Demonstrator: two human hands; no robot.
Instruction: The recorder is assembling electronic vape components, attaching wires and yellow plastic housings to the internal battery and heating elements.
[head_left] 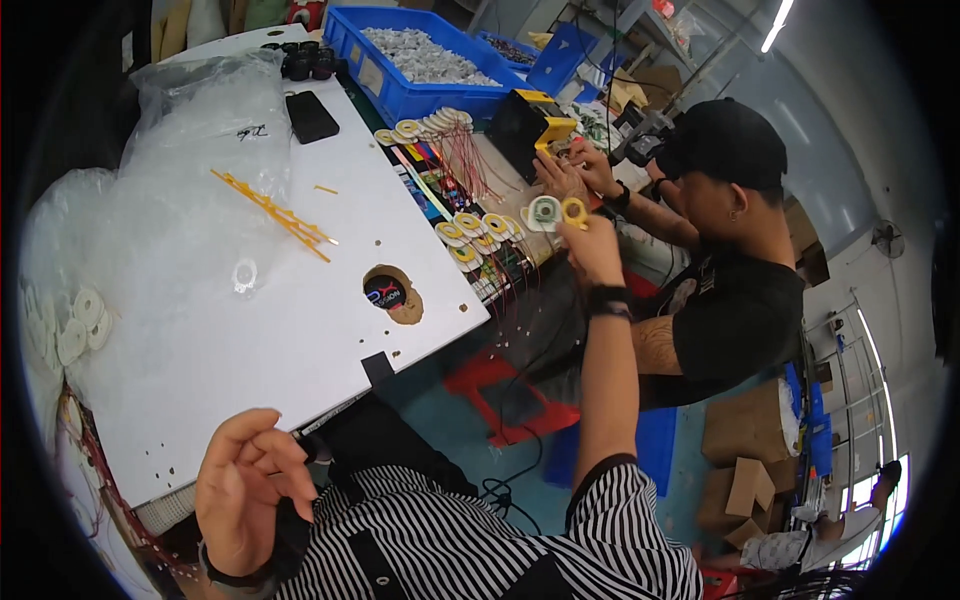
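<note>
Stretched out to the right, my right hand (pixel 597 252) is closed on a small white rounded part (pixel 543 213) with a square greenish middle. A yellow ring (pixel 574 212) shows beside it at my fingertips; whether the two are joined I cannot tell. Just left of that hand lie several white and yellow ring parts (pixel 466 238) with thin red wires. My left hand (pixel 245 485) hovers by the near edge of the white table (pixel 230 400), its fingers loosely bent and apart, with nothing in them.
A co-worker (pixel 740 250) in black handles small parts by a black-and-yellow box (pixel 530 130). Clear plastic bags (pixel 200 170), yellow strips (pixel 272 215) and a phone (pixel 312 117) lie on the table, which has a round hole (pixel 408 305). Behind stands a blue bin (pixel 380 85) of pale parts. A red stool (pixel 510 400) stands below.
</note>
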